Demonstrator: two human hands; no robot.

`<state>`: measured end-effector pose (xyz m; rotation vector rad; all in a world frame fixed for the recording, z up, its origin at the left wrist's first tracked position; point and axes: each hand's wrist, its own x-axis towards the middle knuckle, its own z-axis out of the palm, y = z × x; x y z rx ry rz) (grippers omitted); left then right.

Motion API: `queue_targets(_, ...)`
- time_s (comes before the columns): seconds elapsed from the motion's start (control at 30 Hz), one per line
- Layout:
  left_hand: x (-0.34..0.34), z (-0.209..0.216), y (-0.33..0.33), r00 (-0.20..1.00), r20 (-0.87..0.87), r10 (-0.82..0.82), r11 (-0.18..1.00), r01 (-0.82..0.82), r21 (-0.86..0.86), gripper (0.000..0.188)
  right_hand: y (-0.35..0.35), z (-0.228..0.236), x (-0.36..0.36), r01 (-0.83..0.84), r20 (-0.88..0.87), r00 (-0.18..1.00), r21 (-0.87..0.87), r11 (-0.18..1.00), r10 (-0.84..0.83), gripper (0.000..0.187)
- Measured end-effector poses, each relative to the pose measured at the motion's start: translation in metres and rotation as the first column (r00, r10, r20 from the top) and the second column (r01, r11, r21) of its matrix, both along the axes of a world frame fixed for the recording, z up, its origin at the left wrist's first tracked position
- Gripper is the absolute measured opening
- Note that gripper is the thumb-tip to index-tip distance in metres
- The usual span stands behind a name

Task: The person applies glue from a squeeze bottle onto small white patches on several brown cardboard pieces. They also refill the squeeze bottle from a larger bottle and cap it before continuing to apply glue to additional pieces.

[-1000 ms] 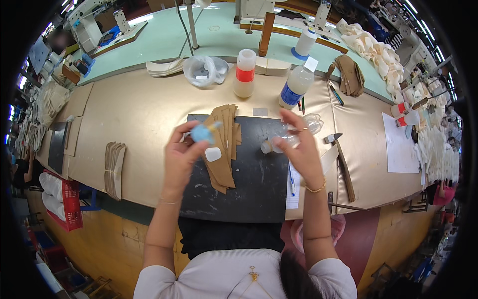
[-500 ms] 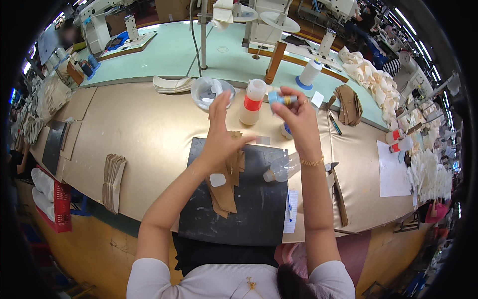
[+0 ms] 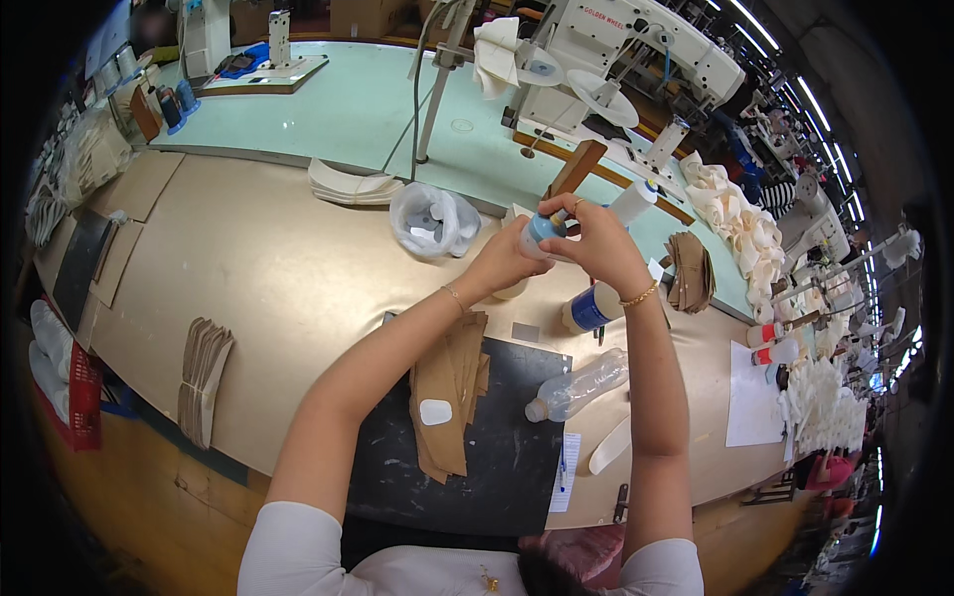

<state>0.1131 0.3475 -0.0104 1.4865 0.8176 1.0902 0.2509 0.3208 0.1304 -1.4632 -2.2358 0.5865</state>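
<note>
My left hand is closed around a whitish plastic bottle, whose body is mostly hidden behind the fingers. At its upper end, my right hand pinches a light-blue cap-like piece with a yellowish tip. Both hands meet there, above the far part of the work table. Close to my right wrist is a pale container with a blue label. Nearer me, a clear plastic bottle lies on its side across the edge of a black board. Brown flat pieces rest on that board, with a white rounded patch on top.
A bag-lined tub stands left of my hands, beside stacked cream pieces. A brown stack lies at left; another is at right. White thread cone and sewing machine are beyond. White paper lies right.
My left hand, open in the air before, has closed around the whitish bottle. My right hand has brought the light-blue piece to the bottle's upper end. The view has shifted and tilted.
</note>
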Motion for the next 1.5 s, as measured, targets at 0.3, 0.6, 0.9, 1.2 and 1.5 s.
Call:
queue_targets(0.3,-0.025,0.072,-0.02,0.989,0.015,-0.15,0.975,0.145,0.167,0.044,-0.006,0.04,0.005,-0.234,-0.327,0.917,0.014,0.972,0.226,0.052)
queue_targets(0.6,-0.044,0.168,-0.105,0.599,0.522,-0.607,0.643,0.757,-0.121,0.044,-0.075,0.092,-0.016,-0.477,-0.63,0.676,0.02,0.878,0.382,0.071)
queue_targets(0.9,-0.052,0.173,-0.137,0.996,-0.01,-0.094,0.986,0.095,0.139,0.038,-0.123,0.085,-0.028,-0.257,-0.528,0.808,0.084,0.963,0.262,0.056)
queue_targets(1.2,-0.052,0.175,-0.182,0.699,0.338,-0.63,0.74,0.672,-0.012,0.03,-0.143,0.085,0.028,-0.523,-0.54,0.678,0.123,0.843,0.499,0.078)
queue_targets(1.5,-0.057,0.181,-0.188,0.979,0.041,-0.201,0.956,0.187,0.224,0.033,-0.163,0.089,0.002,-0.307,-0.547,0.755,0.193,0.932,0.362,0.086)
